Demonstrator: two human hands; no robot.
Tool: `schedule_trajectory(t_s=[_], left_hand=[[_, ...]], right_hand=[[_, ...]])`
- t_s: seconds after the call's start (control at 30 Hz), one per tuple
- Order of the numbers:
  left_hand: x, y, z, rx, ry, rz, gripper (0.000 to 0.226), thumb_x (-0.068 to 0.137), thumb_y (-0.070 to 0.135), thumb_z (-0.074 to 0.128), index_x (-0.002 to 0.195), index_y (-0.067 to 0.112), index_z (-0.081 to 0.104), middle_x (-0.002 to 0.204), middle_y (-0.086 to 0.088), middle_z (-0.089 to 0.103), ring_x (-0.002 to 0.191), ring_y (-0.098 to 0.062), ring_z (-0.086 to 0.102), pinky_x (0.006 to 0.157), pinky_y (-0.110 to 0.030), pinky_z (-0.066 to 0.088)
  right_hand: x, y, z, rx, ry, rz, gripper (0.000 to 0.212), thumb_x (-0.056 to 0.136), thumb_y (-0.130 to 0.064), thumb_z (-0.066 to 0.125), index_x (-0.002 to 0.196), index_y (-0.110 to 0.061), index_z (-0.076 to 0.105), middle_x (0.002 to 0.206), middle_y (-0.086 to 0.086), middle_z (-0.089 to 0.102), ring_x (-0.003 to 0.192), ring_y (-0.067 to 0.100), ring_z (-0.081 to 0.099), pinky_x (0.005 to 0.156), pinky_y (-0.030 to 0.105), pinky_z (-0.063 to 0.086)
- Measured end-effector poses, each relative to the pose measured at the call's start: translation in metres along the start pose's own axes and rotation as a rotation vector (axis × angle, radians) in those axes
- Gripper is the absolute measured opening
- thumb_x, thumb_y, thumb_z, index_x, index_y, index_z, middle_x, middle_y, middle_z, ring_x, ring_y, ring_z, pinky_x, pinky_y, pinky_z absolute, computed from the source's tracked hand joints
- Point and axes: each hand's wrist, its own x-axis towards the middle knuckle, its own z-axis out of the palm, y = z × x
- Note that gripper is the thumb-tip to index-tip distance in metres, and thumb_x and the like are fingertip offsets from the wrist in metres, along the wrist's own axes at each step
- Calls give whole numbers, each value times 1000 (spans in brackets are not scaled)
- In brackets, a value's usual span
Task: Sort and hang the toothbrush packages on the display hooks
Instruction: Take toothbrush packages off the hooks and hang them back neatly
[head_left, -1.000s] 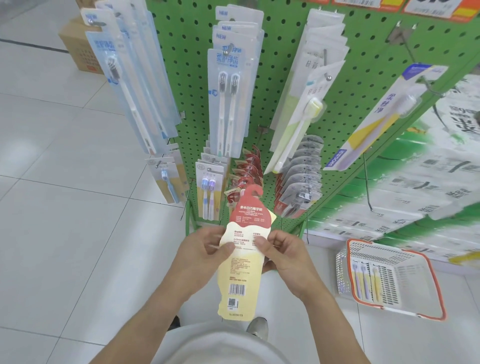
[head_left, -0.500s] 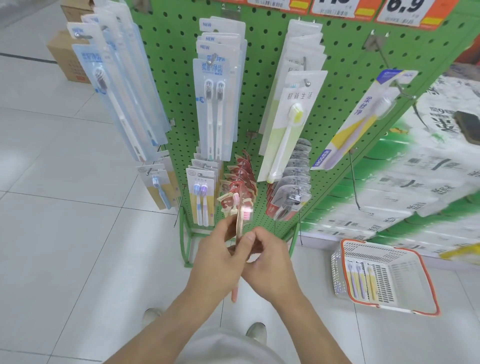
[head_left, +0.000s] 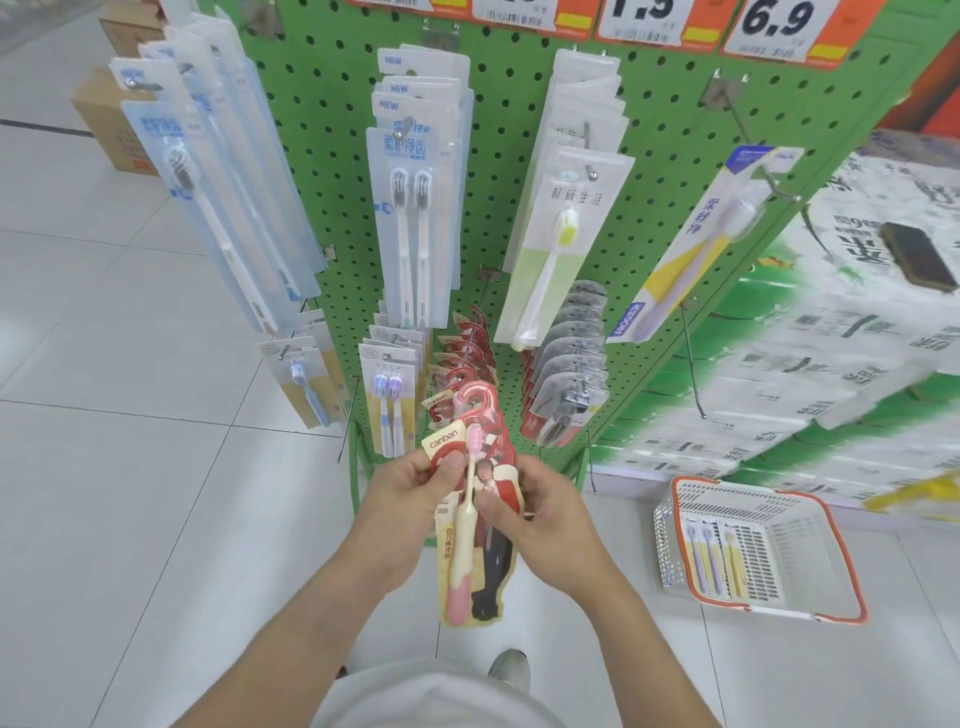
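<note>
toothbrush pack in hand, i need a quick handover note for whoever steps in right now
Left hand: pinches the upper left of the red canban package, thumb on its front.
Right hand: grips the package's right edge.
The package faces the person, its hook-shaped hanger up, just below the row of matching red packages on the lower peg of the green pegboard. It is not yet on a peg.
Done: several pegs already carry toothbrush packages.
Left: hang this one, probably with the red row, then sort the packages lying in the orange-rimmed basket on the floor to the right.
</note>
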Motion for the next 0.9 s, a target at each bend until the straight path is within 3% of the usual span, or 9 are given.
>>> schedule_trajectory(t_s=[0.1,0.2,0.27,0.33,0.4,0.5,0.67,0.8,0.9], left_hand=[[5,1,-4,-31,30,3,22,92,12,66,109,0,72,104,-23,75,91,-35,70,87,-51,57],[12,1,-10,38,32,25,17,90,9,69,106,3,74,99,-17,77,88,-28,72,89,-43,56],[18,0,-13,93,13,15,13,92,7,68,103,5,74,89,-9,78,77,-17,71,81,-34,55],[24,2,-13,120,-3,-16,10,94,6,65,102,6,72,81,-2,77,66,-8,69,70,-25,53],[29,3,-12,132,-7,-39,11,96,6,63,103,6,71,80,-1,77,65,-8,70,65,-22,54],[36,3,-12,130,17,-36,13,98,5,60,105,6,72,82,-4,78,69,-14,72,65,-25,57],[54,4,-14,136,100,-39,13,96,11,66,104,6,75,97,-18,77,86,-29,71,89,-47,55],[74,-2,-14,152,204,-54,9,91,18,74,86,10,76,96,-20,76,82,-29,65,86,-47,53],[82,-3,-11,153,221,-68,9,90,17,75,88,8,77,94,-17,77,81,-28,67,90,-51,54]], right_hand=[[0,7,-1,76,-31,40,23,82,-36,75,100,-24,68,92,6,78,84,36,74,81,59,57],[0,9,1,139,-39,74,20,86,-27,75,101,-16,68,89,12,78,82,43,73,78,57,57],[1,9,3,139,-22,83,15,95,-25,70,97,-11,66,79,8,75,68,30,70,67,45,55],[2,7,4,94,4,98,29,101,-32,59,81,-11,60,62,-1,62,55,14,57,58,30,44],[7,7,6,64,31,114,38,103,-35,54,76,-9,56,58,-5,54,51,9,50,56,25,40],[18,10,9,6,62,101,41,103,-38,54,74,-9,56,58,-7,52,56,12,47,59,29,41],[39,12,17,-19,111,77,37,103,-35,55,69,-19,55,56,-10,49,53,9,45,56,26,40],[50,15,26,2,178,83,36,103,-32,56,69,-21,54,57,-5,47,51,8,40,53,22,35],[56,19,27,-39,202,87,38,103,-31,56,68,-18,49,55,-9,42,49,5,36,51,19,31]])
